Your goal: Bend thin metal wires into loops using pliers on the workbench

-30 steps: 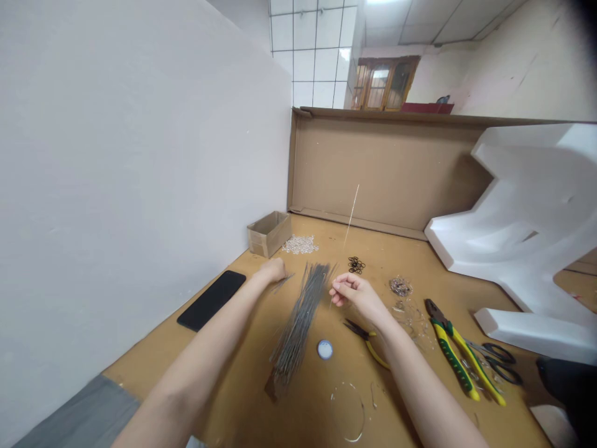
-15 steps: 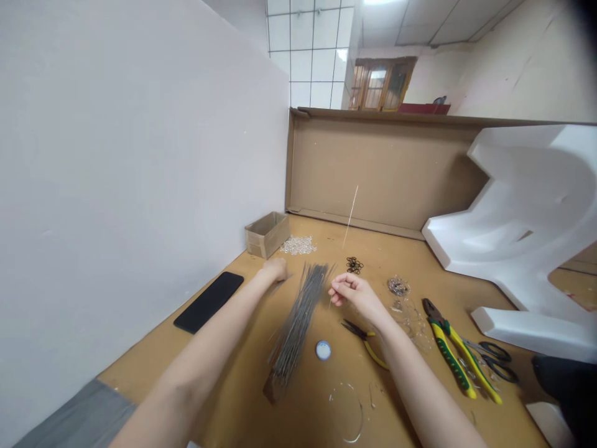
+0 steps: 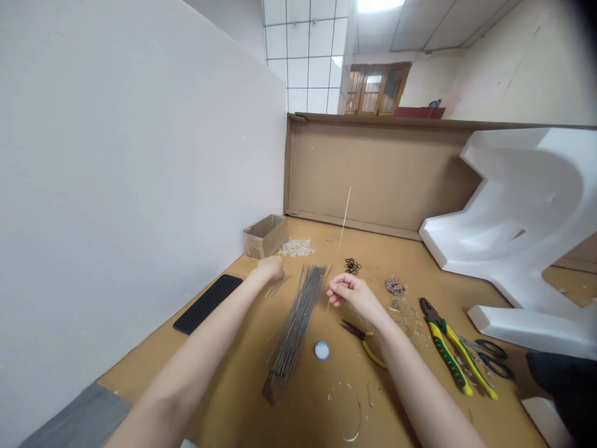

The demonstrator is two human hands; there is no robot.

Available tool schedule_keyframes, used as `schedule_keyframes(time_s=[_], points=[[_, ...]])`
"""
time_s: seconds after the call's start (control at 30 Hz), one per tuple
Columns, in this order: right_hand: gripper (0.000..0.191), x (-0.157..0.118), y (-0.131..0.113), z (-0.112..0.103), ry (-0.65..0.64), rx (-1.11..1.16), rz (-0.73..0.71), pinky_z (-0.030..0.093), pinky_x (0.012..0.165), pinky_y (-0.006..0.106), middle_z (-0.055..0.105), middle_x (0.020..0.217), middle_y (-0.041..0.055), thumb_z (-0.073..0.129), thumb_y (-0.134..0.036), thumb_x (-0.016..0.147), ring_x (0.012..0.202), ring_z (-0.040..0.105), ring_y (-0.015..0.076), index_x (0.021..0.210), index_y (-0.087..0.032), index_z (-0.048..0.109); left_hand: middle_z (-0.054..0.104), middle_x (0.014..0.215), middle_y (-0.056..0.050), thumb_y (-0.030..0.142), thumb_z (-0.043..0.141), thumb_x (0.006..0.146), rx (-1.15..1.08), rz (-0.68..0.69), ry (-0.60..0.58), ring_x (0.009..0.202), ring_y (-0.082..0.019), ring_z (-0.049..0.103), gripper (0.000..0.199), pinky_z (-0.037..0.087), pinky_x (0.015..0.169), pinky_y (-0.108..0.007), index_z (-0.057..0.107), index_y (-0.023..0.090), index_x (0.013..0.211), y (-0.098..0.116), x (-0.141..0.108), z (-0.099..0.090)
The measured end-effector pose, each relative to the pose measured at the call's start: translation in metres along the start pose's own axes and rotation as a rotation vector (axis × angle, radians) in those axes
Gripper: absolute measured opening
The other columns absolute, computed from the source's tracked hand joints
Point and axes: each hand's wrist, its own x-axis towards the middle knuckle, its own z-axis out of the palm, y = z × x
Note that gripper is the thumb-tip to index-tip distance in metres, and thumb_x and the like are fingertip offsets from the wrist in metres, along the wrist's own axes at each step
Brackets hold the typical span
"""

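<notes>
The thin metal wire stands almost upright out of my right hand, pinched low on its length between my thumb and fingertips, above the desk and just beside the far end of a long bundle of wires. It looks light and springy, so I'd judge it easy to bend and likely to whip about if held near its free end. A grip close to one end, as I have now, seems the steadiest, though something this slender could slip from the fingers. My left hand is curled closed on the desk just above a few short wire pieces, and I cannot tell whether it holds anything. The bundle lies between my hands, fanned loosely at its far end. Small black rings sit just past the wire, and needle-nose pliers lie below my right wrist. Further right are yellow-and-green combination pliers and black-handled scissors. A round white-centred lid and a loop of fine wire lie nearer me, while a heap of small clear pieces sits beside a cardboard box, and a black phone lies along the wall.
</notes>
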Motion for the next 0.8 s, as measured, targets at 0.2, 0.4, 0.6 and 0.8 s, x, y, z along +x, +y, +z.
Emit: schedule_keyframes(time_s=[0.2, 0.4, 0.6, 0.8], points=[[0.03, -0.004, -0.005, 0.003, -0.016, 0.004, 0.014, 0.043, 0.051, 0.023, 0.063, 0.062, 0.0001, 0.069, -0.04, 0.06, 0.052, 0.057, 0.0096, 0.07, -0.016, 0.055, 0.064, 0.088, -0.005, 0.026, 0.039, 0.083, -0.405, 0.358, -0.051, 0.076, -0.011, 0.061, 0.019, 0.045, 0.056, -0.018, 0.052, 0.015, 0.091, 0.03, -0.045, -0.015], [0.029, -0.012, -0.014, 0.005, -0.03, -0.029, -0.004, 0.043, 0.052, 0.022, 0.062, 0.06, -0.0007, 0.069, -0.041, 0.06, 0.052, 0.056, 0.009, 0.071, -0.016, 0.057, 0.057, 0.06, 0.001, 0.026, 0.054, 0.071, -1.008, 0.572, -0.104, 0.055, -0.009, 0.055, 0.014, 0.038, 0.044, -0.016, 0.05, 0.014, 0.075, 0.067, -0.065, 0.004], [0.028, -0.012, -0.018, 0.002, -0.041, -0.069, -0.016, 0.044, 0.055, 0.023, 0.063, 0.062, 0.0009, 0.069, -0.04, 0.062, 0.053, 0.056, 0.0091, 0.072, -0.015, 0.061, 0.056, 0.059, 0.001, 0.024, 0.056, 0.069, -1.038, 0.519, -0.084, 0.055, -0.009, 0.055, 0.013, 0.04, 0.045, -0.017, 0.049, 0.014, 0.074, 0.071, -0.069, 0.003], [0.025, -0.009, -0.017, 0.005, -0.038, -0.105, -0.005, 0.044, 0.056, 0.024, 0.064, 0.062, 0.001, 0.068, -0.038, 0.063, 0.055, 0.057, 0.0102, 0.072, -0.016, 0.061, 0.056, 0.056, 0.002, 0.021, 0.054, 0.069, -1.082, 0.464, -0.097, 0.053, -0.01, 0.057, 0.01, 0.04, 0.043, -0.018, 0.048, 0.014, 0.073, 0.069, -0.065, 0.003]])
